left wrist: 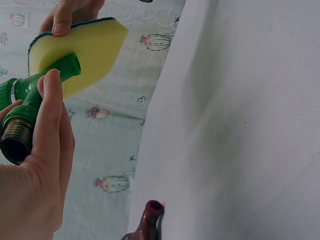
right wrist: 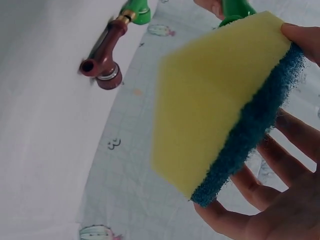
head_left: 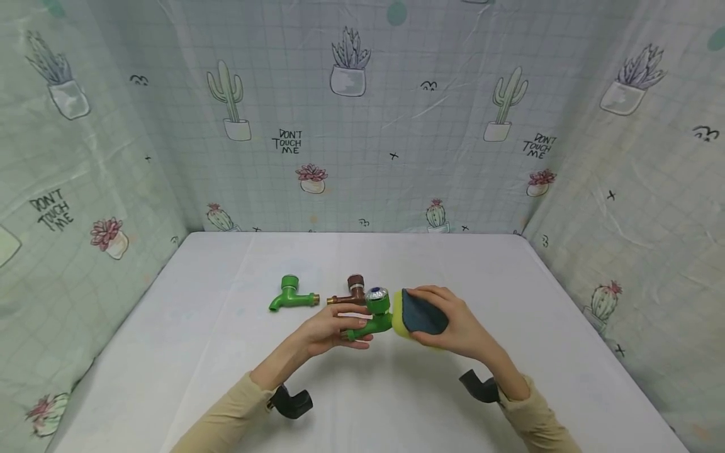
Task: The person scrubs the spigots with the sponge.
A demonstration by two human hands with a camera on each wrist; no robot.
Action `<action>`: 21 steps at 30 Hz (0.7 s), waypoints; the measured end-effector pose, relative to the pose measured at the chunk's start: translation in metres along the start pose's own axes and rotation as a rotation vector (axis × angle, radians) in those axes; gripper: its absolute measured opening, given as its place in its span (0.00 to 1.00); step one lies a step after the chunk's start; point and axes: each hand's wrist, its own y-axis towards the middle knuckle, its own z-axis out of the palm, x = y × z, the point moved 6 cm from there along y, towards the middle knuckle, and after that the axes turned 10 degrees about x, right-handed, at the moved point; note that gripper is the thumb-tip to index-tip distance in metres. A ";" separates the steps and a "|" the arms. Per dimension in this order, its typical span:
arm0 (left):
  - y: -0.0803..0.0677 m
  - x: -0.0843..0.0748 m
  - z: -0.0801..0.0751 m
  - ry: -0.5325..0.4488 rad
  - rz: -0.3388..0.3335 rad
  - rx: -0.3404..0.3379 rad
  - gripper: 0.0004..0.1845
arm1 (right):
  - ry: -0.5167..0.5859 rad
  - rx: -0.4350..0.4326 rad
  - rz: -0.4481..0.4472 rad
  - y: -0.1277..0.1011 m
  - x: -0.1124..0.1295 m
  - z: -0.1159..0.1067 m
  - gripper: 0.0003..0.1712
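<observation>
My left hand (head_left: 334, 328) grips a green tap (head_left: 378, 314) with a silver-topped knob, raised over the white table. In the left wrist view a threaded brass end (left wrist: 17, 137) of this tap points back past the palm. My right hand (head_left: 455, 321) holds a sponge (head_left: 425, 314) by its edges, yellow foam on one side and a dark blue scouring layer on the other. The foam side faces the tap, and the tap's spout overlaps it in the left wrist view. Fingers (right wrist: 295, 150) spread behind the scouring layer.
On the table (head_left: 238, 352) behind my left hand lie another green tap (head_left: 291, 296) and a brown tap (head_left: 355, 289), partly hidden by the held one. Cloth walls (head_left: 362, 126) with printed cacti enclose the table's back and sides. A black camera mount (head_left: 291, 402) sits at each wrist.
</observation>
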 end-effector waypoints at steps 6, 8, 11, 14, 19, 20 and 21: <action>-0.001 0.000 0.001 -0.160 -0.007 0.001 0.28 | 0.012 -0.124 0.003 -0.007 -0.009 -0.004 0.41; -0.001 -0.001 0.003 -0.212 -0.007 -0.012 0.28 | 0.006 -0.193 -0.028 -0.009 -0.008 -0.004 0.43; 0.000 -0.003 0.007 -0.252 0.001 -0.024 0.29 | -0.021 -0.273 -0.070 -0.011 -0.004 -0.001 0.45; 0.002 -0.005 0.013 -0.289 0.008 -0.024 0.28 | -0.063 -0.325 -0.100 -0.012 0.001 0.003 0.44; 0.004 -0.007 0.020 -0.320 0.023 -0.004 0.32 | -0.112 -0.402 -0.192 -0.012 0.010 0.005 0.40; 0.004 -0.007 0.021 -0.302 0.021 0.006 0.33 | -0.120 -0.413 -0.208 -0.012 0.011 0.005 0.39; 0.005 -0.007 0.021 -0.276 0.021 0.019 0.34 | -0.126 -0.420 -0.226 -0.012 0.012 0.005 0.39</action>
